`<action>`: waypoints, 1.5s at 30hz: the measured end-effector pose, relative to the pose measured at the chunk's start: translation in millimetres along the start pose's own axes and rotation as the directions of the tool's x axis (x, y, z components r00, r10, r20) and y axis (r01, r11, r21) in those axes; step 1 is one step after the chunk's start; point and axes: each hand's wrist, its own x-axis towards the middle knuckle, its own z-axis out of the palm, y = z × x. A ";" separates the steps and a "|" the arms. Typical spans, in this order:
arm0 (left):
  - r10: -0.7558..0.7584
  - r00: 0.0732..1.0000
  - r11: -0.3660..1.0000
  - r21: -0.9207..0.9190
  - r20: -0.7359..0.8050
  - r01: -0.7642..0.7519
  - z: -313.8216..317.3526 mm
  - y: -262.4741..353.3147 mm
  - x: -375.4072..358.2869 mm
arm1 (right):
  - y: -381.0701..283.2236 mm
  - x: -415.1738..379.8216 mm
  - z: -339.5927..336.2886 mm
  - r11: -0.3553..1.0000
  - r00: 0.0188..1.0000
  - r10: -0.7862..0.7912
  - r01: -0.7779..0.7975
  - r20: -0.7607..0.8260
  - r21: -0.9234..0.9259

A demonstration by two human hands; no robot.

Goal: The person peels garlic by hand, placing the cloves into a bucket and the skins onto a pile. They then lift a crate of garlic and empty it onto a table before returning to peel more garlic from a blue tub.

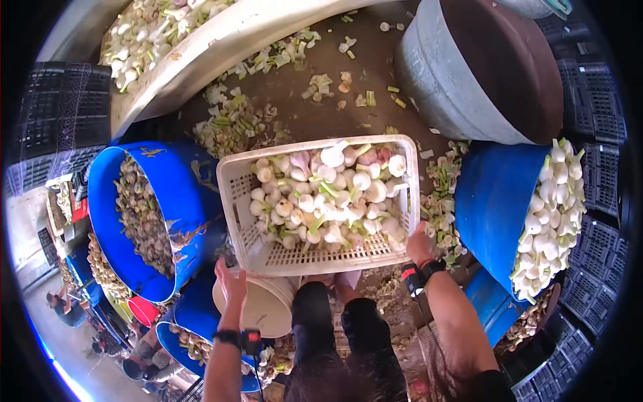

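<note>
Head view: we are noting the basket (321,269) lying crosswise, right hand (420,245) gripping its lower-right corner, left hand (232,285) open lower left.

Matt white plastic basket (315,266) — glossy blue plastic barrels (495,201), dull grey metal tub (435,74)

The brown floor (305,117) is messy. A heap of white peels and green stems (231,119) lies near the left blue tub (107,201), and more scraps (443,184) lie beside the right blue tub (492,201). Small green bits (400,102) lie near the big gray tub (432,70). Peels (395,291) also lie around the person's legs (365,328).
</note>
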 end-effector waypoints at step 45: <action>0.146 0.911 0.677 -0.711 0.386 0.193 -414.7 253.2 -17.8 | -6.6 -294.4 -455.1 0.329 0.999 -0.035 0.004 0.008 0.944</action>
